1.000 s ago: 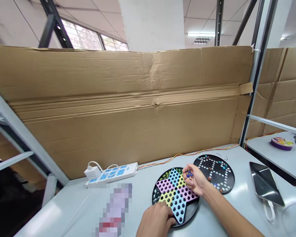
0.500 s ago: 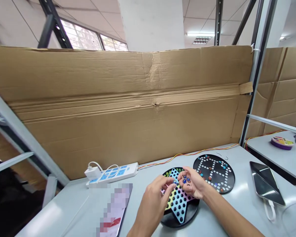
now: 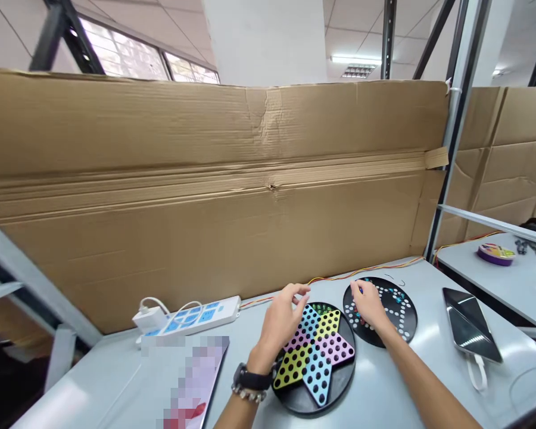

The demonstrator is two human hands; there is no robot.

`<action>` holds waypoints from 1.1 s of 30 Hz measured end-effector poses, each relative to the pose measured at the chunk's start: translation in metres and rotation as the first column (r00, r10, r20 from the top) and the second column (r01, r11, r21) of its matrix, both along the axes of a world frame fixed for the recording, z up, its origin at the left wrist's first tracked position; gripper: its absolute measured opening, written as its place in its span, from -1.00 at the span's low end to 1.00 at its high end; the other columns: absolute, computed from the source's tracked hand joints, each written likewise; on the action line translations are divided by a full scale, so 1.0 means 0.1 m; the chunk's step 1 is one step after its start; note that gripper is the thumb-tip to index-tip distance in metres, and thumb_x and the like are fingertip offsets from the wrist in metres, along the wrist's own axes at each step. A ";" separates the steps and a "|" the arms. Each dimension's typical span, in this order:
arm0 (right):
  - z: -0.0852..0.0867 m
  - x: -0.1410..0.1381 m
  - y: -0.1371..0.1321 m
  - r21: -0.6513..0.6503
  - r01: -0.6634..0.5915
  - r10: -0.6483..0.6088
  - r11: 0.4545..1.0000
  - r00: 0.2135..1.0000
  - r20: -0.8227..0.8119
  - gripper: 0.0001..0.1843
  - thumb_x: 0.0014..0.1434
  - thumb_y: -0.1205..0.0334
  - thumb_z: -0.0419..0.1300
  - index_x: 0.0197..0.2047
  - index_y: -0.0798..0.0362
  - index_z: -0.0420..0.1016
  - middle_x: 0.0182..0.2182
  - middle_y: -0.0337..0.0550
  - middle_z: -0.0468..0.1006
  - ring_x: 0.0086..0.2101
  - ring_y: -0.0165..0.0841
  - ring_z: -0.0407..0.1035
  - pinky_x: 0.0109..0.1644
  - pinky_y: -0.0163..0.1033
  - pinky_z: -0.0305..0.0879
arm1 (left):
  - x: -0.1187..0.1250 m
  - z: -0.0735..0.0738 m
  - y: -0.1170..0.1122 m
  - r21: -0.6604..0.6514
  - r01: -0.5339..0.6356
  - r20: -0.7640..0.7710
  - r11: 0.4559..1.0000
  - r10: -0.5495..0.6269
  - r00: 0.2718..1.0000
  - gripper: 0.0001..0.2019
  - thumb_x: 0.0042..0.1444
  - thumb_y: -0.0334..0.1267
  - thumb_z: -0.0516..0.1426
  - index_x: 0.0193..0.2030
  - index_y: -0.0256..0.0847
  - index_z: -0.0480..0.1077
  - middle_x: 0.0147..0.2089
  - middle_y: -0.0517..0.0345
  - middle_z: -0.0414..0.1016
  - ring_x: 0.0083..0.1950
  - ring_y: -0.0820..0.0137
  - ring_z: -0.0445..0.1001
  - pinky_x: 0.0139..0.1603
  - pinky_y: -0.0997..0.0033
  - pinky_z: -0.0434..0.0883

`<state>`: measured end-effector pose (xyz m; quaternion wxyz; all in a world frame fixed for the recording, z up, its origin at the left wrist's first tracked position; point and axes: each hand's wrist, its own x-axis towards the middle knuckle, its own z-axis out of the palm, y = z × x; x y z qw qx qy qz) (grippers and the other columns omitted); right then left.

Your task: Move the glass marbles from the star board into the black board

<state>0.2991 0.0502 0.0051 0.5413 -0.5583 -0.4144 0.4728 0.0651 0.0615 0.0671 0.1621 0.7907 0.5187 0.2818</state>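
A round black tray holds a star board [image 3: 315, 357] with pink, yellow, green and blue arms full of holes; a few marbles lie in the tray's far rim. My left hand [image 3: 282, 319] hovers over the board's far-left edge, thumb and forefinger pinched together, and I cannot see what they hold. A watch and a bead bracelet are on that wrist. My right hand [image 3: 368, 305] lies palm down on a second black disc board [image 3: 404, 313] with white dots and a few marbles. Its fingers are curled down onto the disc's left part, hiding what is under them.
A tall cardboard wall [image 3: 205, 208] closes the back of the grey table. A white power strip [image 3: 192, 316] with a charger lies at its foot, coloured wires [image 3: 375, 268] beside it. A dark phone [image 3: 471, 325] lies to the right, a blurred flat item [image 3: 187, 381] to the left.
My hands met over the star board, then parted. The left one moved to the board's far-left edge, the right one swung over onto the dotted black disc. The camera shifted slightly.
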 end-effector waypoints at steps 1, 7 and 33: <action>0.00 0.09 0.00 0.026 0.092 -0.095 0.995 0.958 0.271 -0.57 0.34 0.05 0.13 -0.54 -0.02 0.22 -0.61 -0.26 0.31 -0.56 -0.42 0.17 -0.44 -0.29 -0.03 | -0.06 -0.03 0.07 -0.033 -0.013 -0.046 0.999 0.011 0.999 -0.66 0.31 -0.13 -0.01 0.03 -0.13 0.51 0.04 0.07 0.64 -0.07 0.26 0.59 0.09 0.21 0.46; 0.00 0.27 -0.04 0.015 0.185 -0.087 0.983 0.386 0.918 -0.64 0.46 0.12 -0.02 -0.24 0.05 0.52 -0.18 0.09 0.60 -0.19 -0.17 0.47 -0.17 -0.18 0.14 | -0.28 -0.15 0.22 -0.156 -0.015 -0.179 0.988 -0.013 0.984 -0.66 0.28 -0.14 0.01 0.02 -0.13 0.54 0.05 0.10 0.65 -0.06 0.25 0.61 0.01 0.27 0.46; -0.05 -0.09 -0.11 0.017 0.044 -0.033 0.999 0.382 0.924 -0.68 0.44 0.05 0.01 -0.21 0.01 0.49 -0.09 -0.04 0.58 -0.03 -0.16 0.42 -0.03 -0.14 0.16 | -0.20 0.03 0.17 -0.279 -0.038 -0.576 0.959 -0.135 0.806 -0.69 0.13 -0.45 0.15 -0.11 -0.10 0.67 -0.06 -0.01 0.71 0.00 0.14 0.64 -0.02 0.29 0.42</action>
